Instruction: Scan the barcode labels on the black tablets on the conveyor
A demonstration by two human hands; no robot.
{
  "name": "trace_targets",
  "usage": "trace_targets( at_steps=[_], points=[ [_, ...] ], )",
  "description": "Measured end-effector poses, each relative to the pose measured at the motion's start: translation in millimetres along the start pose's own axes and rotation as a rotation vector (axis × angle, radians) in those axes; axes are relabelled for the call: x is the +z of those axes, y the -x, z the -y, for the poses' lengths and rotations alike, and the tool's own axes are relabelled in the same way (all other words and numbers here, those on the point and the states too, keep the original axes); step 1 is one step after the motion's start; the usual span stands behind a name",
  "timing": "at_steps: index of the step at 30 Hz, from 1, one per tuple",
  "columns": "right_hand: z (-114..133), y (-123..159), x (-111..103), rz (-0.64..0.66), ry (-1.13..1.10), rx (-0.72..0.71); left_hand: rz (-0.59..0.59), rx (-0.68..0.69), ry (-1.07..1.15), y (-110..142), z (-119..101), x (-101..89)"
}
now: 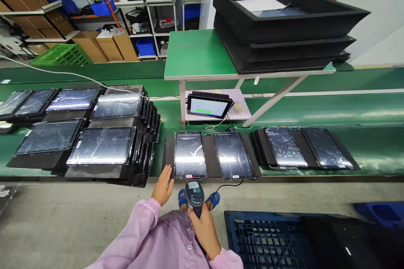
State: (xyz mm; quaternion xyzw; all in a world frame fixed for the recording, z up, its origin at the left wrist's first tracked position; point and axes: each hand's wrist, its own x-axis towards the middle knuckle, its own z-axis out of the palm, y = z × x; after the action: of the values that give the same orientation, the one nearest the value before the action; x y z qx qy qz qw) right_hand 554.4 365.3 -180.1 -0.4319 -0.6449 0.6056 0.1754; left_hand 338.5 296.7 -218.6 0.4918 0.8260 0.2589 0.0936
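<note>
My right hand (204, 228) is wrapped round the handle of a barcode scanner (195, 193), held upright in front of my body. My left hand (163, 186) lies flat with its fingers stretched out, at the near left corner of a black foam sheet (210, 155); whether it touches the sheet I cannot tell. Two glossy screen panels lie on that sheet: a left panel (190, 154) and a right panel (234, 155), each with a small white label at its near edge. Behind them a small display (208, 106) is lit, with a green bar on it.
Stacked panels on black sheets (101, 145) fill the left of the green bench. More panels (285, 147) lie to the right. A raised green shelf (195, 54) carries black foam frames (284, 29). A blue plastic crate (268, 235) stands low at right. A cable trails from the scanner.
</note>
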Motion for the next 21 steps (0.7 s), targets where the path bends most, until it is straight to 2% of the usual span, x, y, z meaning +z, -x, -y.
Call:
trace_targets(
  at_steps=[6,11,14,17,19,21],
  points=[
    [10.7,0.4,-5.2,0.008,0.068,0.031,-0.024,0.003,0.017,-0.9,1.8,0.3],
    [16.0,2.1,-7.2,0.020,0.053,0.022,-0.084,-0.011,0.042,-2.0,3.9,4.3],
    [12.8,-2.4,-13.4,-0.014,0.040,0.013,-0.131,-0.027,0.077,-4.3,6.7,9.2],
    [-0.4,-21.3,-38.2,-0.158,0.027,0.054,-0.191,-0.054,0.126,-9.0,10.9,14.7],
    [-13.4,-42.2,-69.8,-0.326,-0.011,0.086,-0.250,-0.109,0.164,-15.3,15.1,17.2],
    [-26.9,-66.3,-110.9,-0.507,-0.054,0.104,-0.301,-0.188,0.210,-25.4,20.3,17.5]
  ],
)
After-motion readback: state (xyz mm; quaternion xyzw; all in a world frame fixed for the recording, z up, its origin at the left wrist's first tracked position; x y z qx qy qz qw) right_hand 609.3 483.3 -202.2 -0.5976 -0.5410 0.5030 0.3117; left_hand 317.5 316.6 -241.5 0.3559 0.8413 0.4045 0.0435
